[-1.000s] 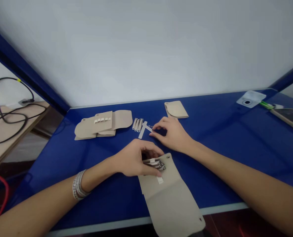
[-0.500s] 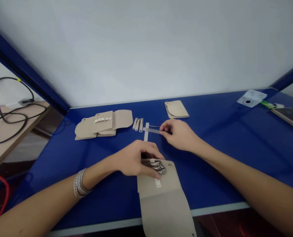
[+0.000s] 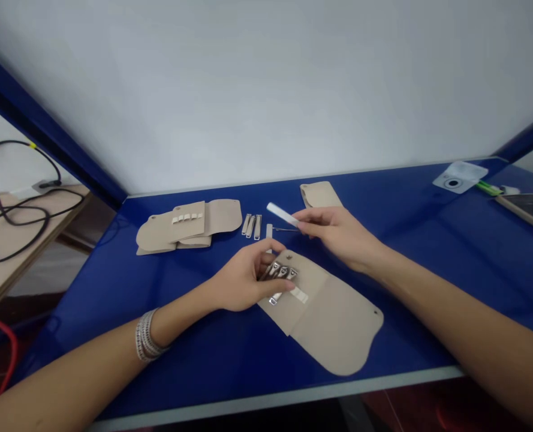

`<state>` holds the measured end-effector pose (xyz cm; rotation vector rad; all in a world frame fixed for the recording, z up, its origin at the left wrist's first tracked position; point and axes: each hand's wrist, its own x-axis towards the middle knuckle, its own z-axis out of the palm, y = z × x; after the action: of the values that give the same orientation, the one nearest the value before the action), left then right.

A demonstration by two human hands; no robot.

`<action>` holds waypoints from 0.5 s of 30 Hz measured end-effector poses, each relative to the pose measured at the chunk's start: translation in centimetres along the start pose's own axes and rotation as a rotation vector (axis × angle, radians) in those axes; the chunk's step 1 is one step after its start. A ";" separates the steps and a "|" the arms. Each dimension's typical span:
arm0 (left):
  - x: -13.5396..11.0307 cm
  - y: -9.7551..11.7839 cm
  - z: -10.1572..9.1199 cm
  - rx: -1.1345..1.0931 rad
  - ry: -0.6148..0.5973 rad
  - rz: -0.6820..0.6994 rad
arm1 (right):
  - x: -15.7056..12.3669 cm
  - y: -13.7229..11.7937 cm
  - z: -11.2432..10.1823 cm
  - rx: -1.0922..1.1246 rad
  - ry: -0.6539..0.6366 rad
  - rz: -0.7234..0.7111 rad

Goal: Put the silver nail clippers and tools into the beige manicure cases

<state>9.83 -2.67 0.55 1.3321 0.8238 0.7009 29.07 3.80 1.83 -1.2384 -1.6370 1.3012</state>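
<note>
Several nail clippers (image 3: 284,272) are partly hidden by the left hand (image 3: 241,279).

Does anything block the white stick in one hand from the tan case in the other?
Nothing visible stands between the white stick in the right hand and the tan case. But the left hand and clippers cover part of the case.

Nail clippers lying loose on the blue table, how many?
3: the left clipper, the middle one and the right one, side by side, just right of the stacked beige cases. Others may be hidden.
</note>
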 end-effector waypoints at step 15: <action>0.5 -0.9 0.0 -0.049 0.311 0.051 | -1.0 -1.5 -0.1 0.081 -0.010 -0.236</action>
<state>10.03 -2.36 -0.40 1.2195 1.0153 0.9785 29.08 2.85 3.38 -0.9602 -1.6645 1.2146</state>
